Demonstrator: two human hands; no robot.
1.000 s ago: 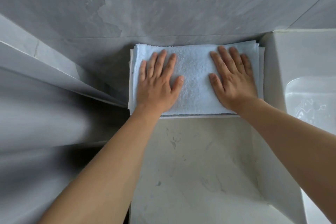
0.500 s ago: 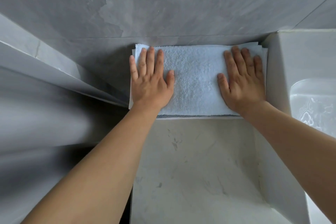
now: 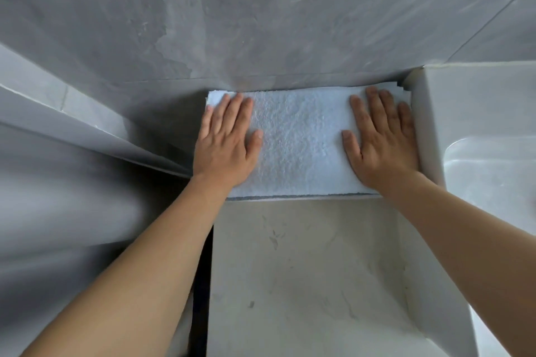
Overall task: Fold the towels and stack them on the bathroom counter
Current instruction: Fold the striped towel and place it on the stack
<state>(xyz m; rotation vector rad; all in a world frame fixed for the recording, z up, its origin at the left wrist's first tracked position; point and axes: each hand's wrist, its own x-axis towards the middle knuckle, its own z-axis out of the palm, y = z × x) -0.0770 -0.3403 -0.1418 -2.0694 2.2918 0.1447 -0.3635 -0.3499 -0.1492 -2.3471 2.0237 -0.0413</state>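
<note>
A stack of folded pale-blue towels (image 3: 301, 142) lies at the back of the white marbled counter (image 3: 298, 275), against the grey wall. My left hand (image 3: 226, 142) presses flat on the stack's left end, fingers straight and together. On the right end my right hand (image 3: 380, 142) lies flat, fingers straight, close to the raised basin wall. Edges of lower towels show under the top one at the front and right.
A white basin block (image 3: 475, 113) rises right of the towels, its bowl (image 3: 493, 180) further right. A grey tiled wall (image 3: 261, 14) stands behind. A grey panel (image 3: 75, 124) slants in at the left, with a dark gap along the counter's left edge.
Both hands have slid outward across the top towel, the left toward its left end and the right toward the basin wall, fingers drawing together.
</note>
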